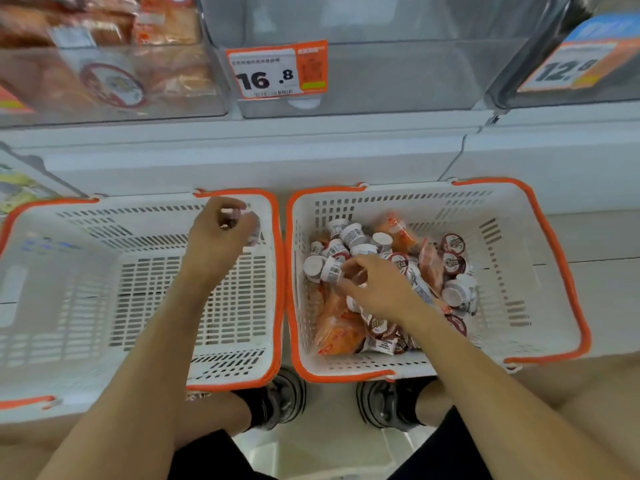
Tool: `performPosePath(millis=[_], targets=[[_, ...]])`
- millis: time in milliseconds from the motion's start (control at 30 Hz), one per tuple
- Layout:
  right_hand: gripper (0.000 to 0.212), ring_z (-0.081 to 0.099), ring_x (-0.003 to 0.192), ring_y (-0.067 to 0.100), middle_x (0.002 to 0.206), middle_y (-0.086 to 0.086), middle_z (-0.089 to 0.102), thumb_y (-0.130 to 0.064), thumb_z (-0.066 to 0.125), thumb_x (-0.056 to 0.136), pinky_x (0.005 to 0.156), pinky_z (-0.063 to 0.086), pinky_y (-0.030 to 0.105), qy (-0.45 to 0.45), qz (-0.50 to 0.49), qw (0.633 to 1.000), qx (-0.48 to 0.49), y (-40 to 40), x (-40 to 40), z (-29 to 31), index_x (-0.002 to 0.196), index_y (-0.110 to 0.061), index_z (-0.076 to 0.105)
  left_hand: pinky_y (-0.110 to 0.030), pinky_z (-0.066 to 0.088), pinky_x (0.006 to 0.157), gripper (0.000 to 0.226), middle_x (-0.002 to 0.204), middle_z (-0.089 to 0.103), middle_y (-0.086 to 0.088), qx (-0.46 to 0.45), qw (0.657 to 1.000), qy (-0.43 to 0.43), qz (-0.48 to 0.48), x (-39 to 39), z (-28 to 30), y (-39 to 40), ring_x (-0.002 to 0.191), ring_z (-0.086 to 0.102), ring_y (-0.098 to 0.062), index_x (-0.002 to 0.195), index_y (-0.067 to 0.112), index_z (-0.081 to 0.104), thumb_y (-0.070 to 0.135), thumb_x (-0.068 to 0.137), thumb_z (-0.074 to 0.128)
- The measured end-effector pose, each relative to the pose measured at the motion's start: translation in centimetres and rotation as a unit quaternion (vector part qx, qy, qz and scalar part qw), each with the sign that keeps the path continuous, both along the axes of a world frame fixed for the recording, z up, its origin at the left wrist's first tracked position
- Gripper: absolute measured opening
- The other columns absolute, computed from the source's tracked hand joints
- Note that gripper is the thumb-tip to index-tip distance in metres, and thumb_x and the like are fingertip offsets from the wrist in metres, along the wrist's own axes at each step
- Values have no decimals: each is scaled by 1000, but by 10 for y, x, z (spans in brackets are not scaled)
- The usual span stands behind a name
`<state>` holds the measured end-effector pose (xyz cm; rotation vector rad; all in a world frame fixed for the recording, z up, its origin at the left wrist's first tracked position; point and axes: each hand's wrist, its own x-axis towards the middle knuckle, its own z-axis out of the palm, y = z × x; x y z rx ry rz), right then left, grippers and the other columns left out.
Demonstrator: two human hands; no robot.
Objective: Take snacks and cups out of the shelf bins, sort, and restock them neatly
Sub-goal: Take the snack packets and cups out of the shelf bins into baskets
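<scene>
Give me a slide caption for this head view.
Left hand holds cups over the left basket; right hand reaches into the right basket.

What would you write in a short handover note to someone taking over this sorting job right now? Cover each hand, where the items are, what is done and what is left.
Left hand: holds small cups over the far right corner of the left basket.
Right hand: reaching into the right basket, fingers on a small cup; grip unclear.
Items: white cups and orange snack packs lie mixed in the right basket.
Done: the shelf bin above looks emptied.
Left: sort the remaining cups from the packs, then restock.
</scene>
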<state>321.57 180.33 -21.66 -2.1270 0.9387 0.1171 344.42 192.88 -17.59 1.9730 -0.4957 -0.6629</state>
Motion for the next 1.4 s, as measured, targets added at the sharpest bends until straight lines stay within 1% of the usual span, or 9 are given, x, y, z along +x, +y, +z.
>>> performPosePath(millis=[167,333,567,700,833,967,1067,1167,1400], targets=[[31,59,94,13,113,1,68,-31,65,95,90,49,31,-10,-63,998,11,-23,-25,13,120,-12,66,0,43,68,45,94,56,23,72,957,-119,-255,-75,13,-30,86,61,5,116,28,58,36,78,82],[35,62,95,9,112,-8,66,-45,63,95,90,34,18,12,-52,999,7,-35,-50,20,120,-20,63,-26,36,100,72,142,49,-1,173,883,-149,-410,-103,-16,-35,129,45,-17,143,25,45,50,82,74],[16,63,92,0,102,-13,65,-23,66,94,86,54,27,-151,7,985,-82,-22,-15,81,110,-22,67,-24,48,70,3,85,67,13,56,923,-266,-274,-32,71,-35,75,63,-7,94,23,68,22,92,66],[23,63,95,5,110,-6,64,-12,67,92,83,52,21,-304,44,943,-127,-18,56,161,114,-19,67,-21,43,55,24,58,59,10,1,927,-324,-190,24,136,-33,56,58,-14,69,21,61,23,93,63],[24,59,93,6,106,-3,59,-11,67,88,82,49,18,-372,117,902,-185,-16,146,232,110,-20,65,-33,44,64,27,71,62,-4,-70,907,-408,-72,95,185,-36,66,56,-19,75,9,67,29,93,65],[42,48,112,26,125,13,45,-24,71,90,89,42,25,-221,248,885,-326,-46,239,263,128,-14,59,-33,46,89,43,113,55,-11,37,933,-353,-60,171,193,-45,98,57,-29,114,19,66,47,82,73],[81,34,138,38,152,18,24,-51,74,84,109,39,47,-1,260,886,-385,-84,292,267,150,-25,36,-50,41,107,93,139,51,-7,198,920,-311,-135,210,176,-56,125,47,-35,129,46,52,99,54,42],[117,23,148,38,163,13,17,-72,76,69,118,29,48,127,275,870,-390,-107,322,269,158,-40,7,-50,36,110,102,151,45,6,248,902,-281,-216,229,160,-67,135,41,-31,133,53,47,105,47,34],[127,40,137,26,154,2,35,-66,91,46,112,39,38,135,308,855,-395,-117,352,278,153,-37,29,-45,31,110,88,138,52,-6,265,873,-301,-278,208,171,-74,130,39,-31,122,25,60,93,69,44]])
